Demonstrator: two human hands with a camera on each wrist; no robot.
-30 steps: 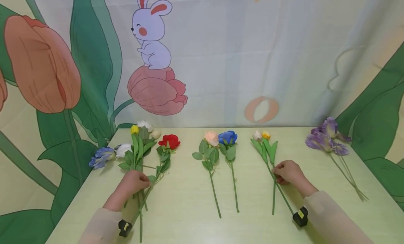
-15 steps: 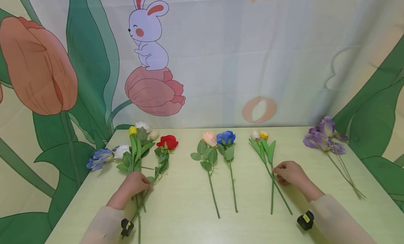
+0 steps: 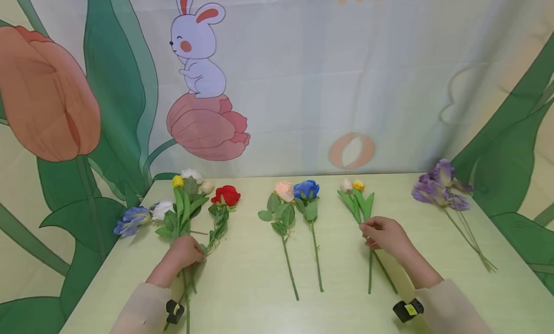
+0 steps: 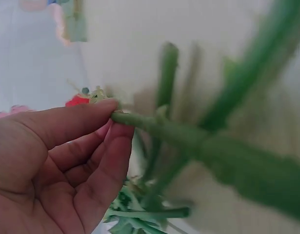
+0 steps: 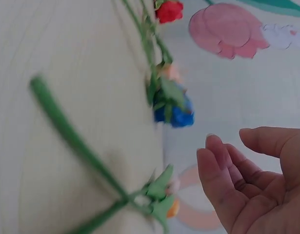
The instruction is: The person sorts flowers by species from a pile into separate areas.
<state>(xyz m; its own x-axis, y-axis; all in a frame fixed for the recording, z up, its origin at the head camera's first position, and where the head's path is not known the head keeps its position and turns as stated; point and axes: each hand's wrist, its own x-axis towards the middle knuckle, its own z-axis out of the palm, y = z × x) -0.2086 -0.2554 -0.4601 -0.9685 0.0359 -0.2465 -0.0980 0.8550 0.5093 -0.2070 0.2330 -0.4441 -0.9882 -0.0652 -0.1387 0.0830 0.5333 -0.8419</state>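
In the head view, my left hand (image 3: 183,253) holds the stem of the red rose (image 3: 226,195) at the left of the table. The left wrist view shows thumb and forefinger pinching a green stem (image 4: 164,130). My right hand (image 3: 385,234) is over the crossed stems of two tulips, one pinkish white (image 3: 346,185), one orange-yellow (image 3: 358,185). Its thumb and fingers stand apart with nothing between them in the right wrist view, where the crossed tulip stems (image 5: 81,146) lie to the side. Part of those stems is hidden behind the right hand in the head view.
A peach rose (image 3: 284,191) and a blue rose (image 3: 306,190) lie mid-table. Beside the left hand are a yellow tulip (image 3: 177,181), white flowers (image 3: 162,210) and a bluish-purple flower (image 3: 133,220). Purple flowers (image 3: 437,187) lie far right. A printed curtain (image 3: 285,108) hangs behind.
My right hand has shifted left across the tulip stems; its fingertips were at the right-hand stem before. The left hand stays at the rose stem. The whole head view has slid slightly.
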